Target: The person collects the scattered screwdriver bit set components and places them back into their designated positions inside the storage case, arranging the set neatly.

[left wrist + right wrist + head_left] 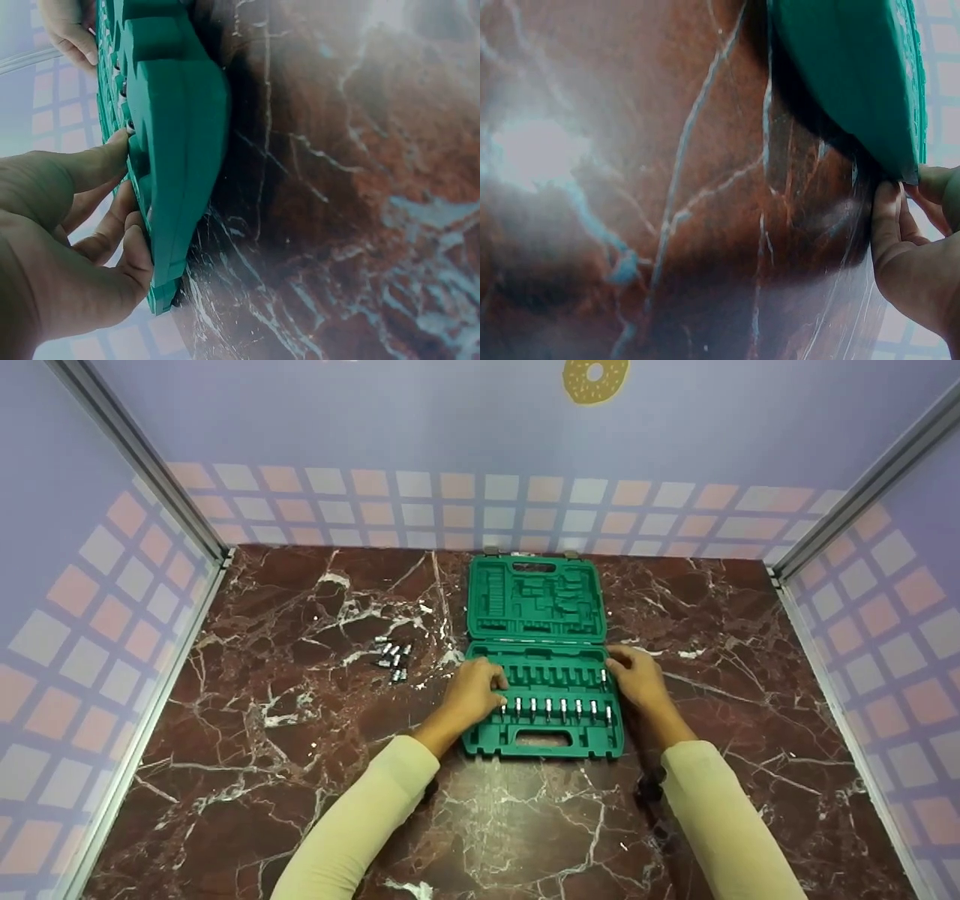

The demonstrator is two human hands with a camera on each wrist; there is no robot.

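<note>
A green tool case (491,739) lies unfolded on the marble-patterned table, its moulded lid (480,622) away from me. Several silver socket bits (548,709) stand in the lower row of slots, and a single socket bit (603,679) sits at the right end of the upper row. My left hand (472,690) is over the case's left side, thumb tip at the leftmost socket bit (130,127) of the lower row, other fingers curled by the tray. On the right, my right hand (636,676) holds the case's side edge, fingertips at its underside in the right wrist view.
Left of the case, a small pile of loose socket bits (395,658) lies on the table (315,780). Patterned walls (420,427) enclose the table at the back and both sides. Two metal latches (571,554) stick out at the lid's far edge.
</note>
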